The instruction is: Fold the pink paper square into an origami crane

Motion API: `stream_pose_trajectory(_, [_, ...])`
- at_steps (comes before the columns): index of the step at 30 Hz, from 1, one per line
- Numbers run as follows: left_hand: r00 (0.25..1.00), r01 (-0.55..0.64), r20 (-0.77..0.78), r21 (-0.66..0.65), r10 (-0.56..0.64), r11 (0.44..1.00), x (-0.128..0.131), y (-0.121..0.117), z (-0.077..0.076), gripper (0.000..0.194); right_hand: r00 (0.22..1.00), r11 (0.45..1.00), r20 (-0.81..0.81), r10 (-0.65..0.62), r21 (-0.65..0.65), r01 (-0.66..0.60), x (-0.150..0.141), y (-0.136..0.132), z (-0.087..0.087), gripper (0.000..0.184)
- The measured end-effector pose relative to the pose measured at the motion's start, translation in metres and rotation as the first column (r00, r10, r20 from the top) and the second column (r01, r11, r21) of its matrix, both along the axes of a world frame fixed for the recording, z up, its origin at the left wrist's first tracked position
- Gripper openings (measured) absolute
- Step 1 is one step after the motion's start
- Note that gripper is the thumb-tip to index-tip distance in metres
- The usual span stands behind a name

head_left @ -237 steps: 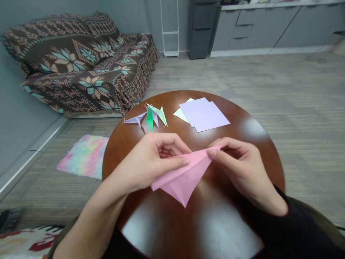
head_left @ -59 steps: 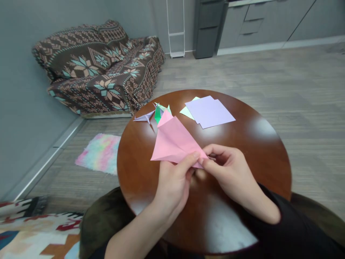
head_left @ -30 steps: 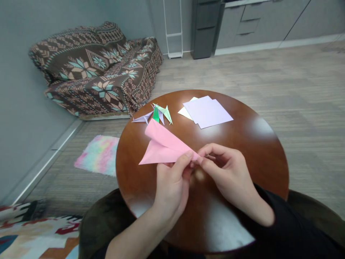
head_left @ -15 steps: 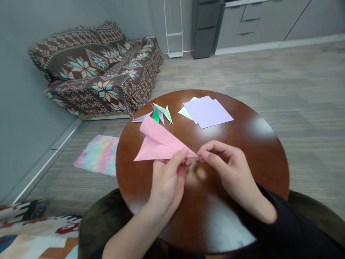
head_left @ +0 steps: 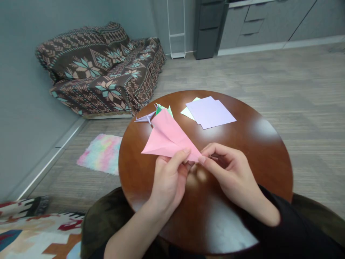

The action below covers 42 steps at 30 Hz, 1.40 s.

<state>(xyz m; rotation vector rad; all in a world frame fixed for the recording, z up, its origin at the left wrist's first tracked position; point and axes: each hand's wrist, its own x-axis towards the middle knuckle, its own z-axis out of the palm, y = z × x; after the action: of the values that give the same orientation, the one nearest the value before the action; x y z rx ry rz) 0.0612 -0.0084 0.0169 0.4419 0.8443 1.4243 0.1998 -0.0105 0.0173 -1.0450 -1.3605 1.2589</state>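
Observation:
A partly folded sheet of pink origami paper is held above the table, its wide end pointing up and left. My left hand grips its lower edge, thumb on top and fingers underneath. The narrow right corner is pinched between the thumb and fingers of my right hand. Behind the pink paper lie folded paper cranes: a lilac one shows on the left, while green ones are largely covered by the sheet.
Lilac paper squares lie over a pale green sheet at the back of the round brown table. Beyond it stand a sofa under a patterned cover and grey cabinets. A fluffy pastel rug lies on the floor at left.
Earlier the pink paper hung point down between both hands; now its wide end faces up and left. Within the last second it has opened flatter, and my right fingers have taken its corner again.

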Motion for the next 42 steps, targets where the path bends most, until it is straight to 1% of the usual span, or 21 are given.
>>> stream_pose_trajectory(3, [0.997, -0.069, 0.024, 0.026, 0.068, 0.997, -0.005, 0.005, 0.003, 0.014, 0.999, 1.000, 0.037, -0.009, -0.007, 0.010, 0.000, 0.000, 0.000, 0.016])
stream_pose_trajectory(8, [0.995, -0.095, 0.022, 0.046, 0.094, 0.994, -0.007, 0.006, 0.002, 0.014, 0.999, 0.999, 0.049, -0.002, -0.032, 0.003, 0.000, 0.000, 0.001, 0.015])
stream_pose_trajectory(10, [0.996, -0.085, 0.012, 0.035, 0.084, 0.996, -0.003, 0.002, 0.000, 0.015, 0.999, 0.999, 0.038, 0.007, -0.040, -0.006, 0.000, 0.000, 0.000, 0.012])
stream_pose_trajectory(12, [0.999, -0.044, -0.008, 0.008, 0.044, 0.999, 0.001, -0.003, -0.003, 0.015, 1.000, 0.999, 0.019, 0.022, -0.044, -0.021, 0.000, -0.001, -0.001, 0.009])
stream_pose_trajectory(15, [0.999, 0.005, -0.051, -0.029, -0.006, 1.000, 0.006, -0.007, -0.005, 0.016, 1.000, 0.998, 0.005, 0.027, -0.061, -0.027, 0.000, -0.001, -0.002, 0.010])
stream_pose_trajectory(17, [0.998, -0.018, -0.063, -0.033, 0.016, 0.999, 0.006, -0.007, -0.004, 0.017, 0.999, 0.997, 0.027, 0.022, -0.070, -0.020, 0.000, 0.000, -0.002, 0.011])
stream_pose_trajectory(21, [0.994, -0.095, -0.049, 0.002, 0.095, 0.996, -0.001, 0.000, -0.001, 0.020, 0.998, 0.996, 0.061, 0.010, -0.086, -0.004, -0.001, 0.000, -0.001, 0.011])
stream_pose_trajectory(28, [0.986, -0.150, -0.061, 0.066, 0.154, 0.987, -0.018, 0.017, -0.002, 0.021, 0.994, 0.996, 0.105, -0.007, -0.089, 0.016, 0.001, 0.002, 0.000, 0.009])
stream_pose_trajectory(29, [0.988, -0.137, -0.069, 0.060, 0.141, 0.989, -0.021, 0.018, -0.002, 0.022, 0.994, 0.996, 0.109, -0.013, -0.082, 0.022, 0.003, 0.004, -0.001, 0.009])
stream_pose_trajectory(30, [0.992, -0.098, -0.079, 0.045, 0.101, 0.994, -0.023, 0.018, -0.002, 0.023, 0.994, 0.997, 0.110, -0.022, -0.076, 0.031, 0.006, 0.006, -0.003, 0.010])
stream_pose_trajectory(31, [0.996, -0.022, -0.090, 0.019, 0.023, 1.000, -0.025, 0.019, -0.003, 0.023, 0.993, 0.996, 0.110, -0.053, -0.063, 0.060, 0.008, 0.009, -0.005, 0.009])
stream_pose_trajectory(32, [0.991, 0.089, -0.102, -0.015, -0.090, 0.996, -0.027, 0.018, -0.003, 0.023, 0.992, 0.995, 0.101, -0.076, -0.052, 0.081, 0.011, 0.012, -0.007, 0.010])
stream_pose_trajectory(33, [0.970, 0.208, -0.114, -0.049, -0.212, 0.977, -0.028, 0.017, -0.003, 0.024, 0.993, 0.994, 0.074, -0.087, -0.053, 0.091, 0.015, 0.015, -0.009, 0.011])
stream_pose_trajectory(34, [0.938, 0.312, -0.132, -0.075, -0.319, 0.947, -0.029, 0.016, -0.004, 0.026, 0.997, 0.995, 0.027, -0.077, -0.061, 0.078, 0.017, 0.018, -0.011, 0.013])
stream_pose_trajectory(35, [0.906, 0.381, -0.160, -0.087, -0.391, 0.920, -0.030, 0.015, -0.006, 0.028, 0.998, 0.996, -0.031, -0.057, -0.076, 0.054, 0.020, 0.020, -0.013, 0.015])
stream_pose_trajectory(36, [0.884, 0.414, -0.202, -0.084, -0.422, 0.907, -0.031, 0.014, -0.007, 0.029, 0.996, 0.996, -0.078, -0.033, -0.090, 0.026, 0.021, 0.022, -0.015, 0.018])
stream_pose_trajectory(39, [0.852, 0.407, -0.347, -0.028, -0.391, 0.913, -0.033, 0.013, -0.013, 0.030, 0.986, 0.991, -0.163, 0.016, -0.131, -0.038, 0.021, 0.023, -0.016, 0.021])
stream_pose_trajectory(40, [0.842, 0.416, -0.370, -0.020, -0.394, 0.909, -0.034, 0.014, -0.014, 0.031, 0.983, 0.988, -0.181, 0.022, -0.148, -0.050, 0.020, 0.022, -0.016, 0.022])
stream_pose_trajectory(42, [0.816, 0.461, -0.372, -0.043, -0.442, 0.886, -0.036, 0.015, -0.015, 0.033, 0.972, 0.985, -0.235, 0.018, -0.163, -0.057, 0.018, 0.021, -0.015, 0.024])
